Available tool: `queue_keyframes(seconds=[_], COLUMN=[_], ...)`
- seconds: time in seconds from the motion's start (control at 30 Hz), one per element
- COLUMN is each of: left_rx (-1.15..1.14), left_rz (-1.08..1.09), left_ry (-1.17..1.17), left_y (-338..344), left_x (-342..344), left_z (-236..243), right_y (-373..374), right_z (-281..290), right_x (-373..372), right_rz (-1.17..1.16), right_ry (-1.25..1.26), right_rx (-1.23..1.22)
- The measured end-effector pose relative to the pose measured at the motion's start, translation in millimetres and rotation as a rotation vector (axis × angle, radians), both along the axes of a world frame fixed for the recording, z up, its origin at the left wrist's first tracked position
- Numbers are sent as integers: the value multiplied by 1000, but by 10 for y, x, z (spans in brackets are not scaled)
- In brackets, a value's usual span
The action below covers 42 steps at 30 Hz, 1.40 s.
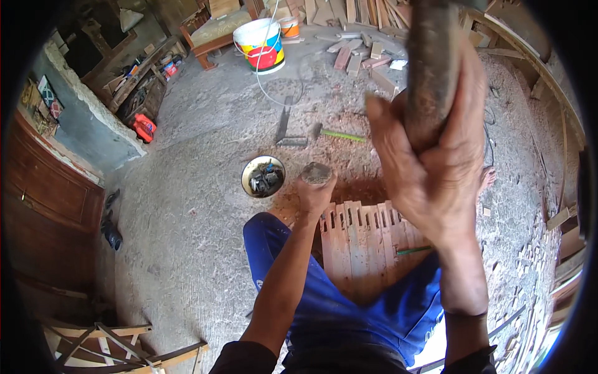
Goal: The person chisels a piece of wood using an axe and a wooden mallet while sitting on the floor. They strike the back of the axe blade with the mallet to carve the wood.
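My right hand (436,156) is raised close to the camera at the right, closed round a thick dark wooden handle (430,68) whose top runs out of the picture. Lower and nearer the centre, my left hand (314,196) grips an upright tool with a worn round top (316,173); the rest of that tool is hidden. Below them lie several pale reddish boards (355,249) with rows of slots cut near their far ends, between my blue-trousered legs. A thin green tool (411,250) rests on the boards.
An enamel bowl of metal bits (263,176), a metal square (286,140) and a green-handled hammer (339,135) lie on the floor ahead. Further back are a paint bucket (260,50), wood offcuts (358,59), a red jug (143,128) and a chair (215,34). A door (53,193) stands left.
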<state>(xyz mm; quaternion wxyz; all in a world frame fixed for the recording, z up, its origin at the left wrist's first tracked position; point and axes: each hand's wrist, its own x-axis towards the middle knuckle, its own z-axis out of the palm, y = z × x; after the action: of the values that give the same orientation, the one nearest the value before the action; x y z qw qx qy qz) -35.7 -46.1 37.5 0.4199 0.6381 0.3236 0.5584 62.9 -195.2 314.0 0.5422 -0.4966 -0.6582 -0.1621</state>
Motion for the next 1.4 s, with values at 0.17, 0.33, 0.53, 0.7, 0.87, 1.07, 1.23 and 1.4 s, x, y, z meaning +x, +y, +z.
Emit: queue_keyframes(seconds=[0.17, 0.33, 0.53, 0.7, 0.87, 1.07, 1.23, 1.4], left_rx=[-70, 66, -176, -11, -75, 202, -325, -175], left_rz=[-95, -110, 13, -26, -142, -10, -69, -77], left_ry=[-136, -192, 106, 5, -28, 200, -28, -16], left_y=[-393, -477, 227, 20, -414, 548, 238, -27], left_x=[45, -17, 98, 134, -69, 40, 128, 80], left_z=[-54, -342, -94, -98, -288, -1244, -206, -260], right_y=[-185, -490, -82, 116, -244, -343, 167, 42], right_z=[-1634, -1175, 96, -208, -1413, -693, 450, -678], right_x=[134, 44, 100, 143, 66, 4, 144, 179], right_rz=[-169, 62, 63, -162, -65, 160, 143, -290], right_ry=[-465, -136, 23, -128, -335, -191, 188, -395], right_rx=[-915, -1015, -236, -140, -1101, -782, 135, -668])
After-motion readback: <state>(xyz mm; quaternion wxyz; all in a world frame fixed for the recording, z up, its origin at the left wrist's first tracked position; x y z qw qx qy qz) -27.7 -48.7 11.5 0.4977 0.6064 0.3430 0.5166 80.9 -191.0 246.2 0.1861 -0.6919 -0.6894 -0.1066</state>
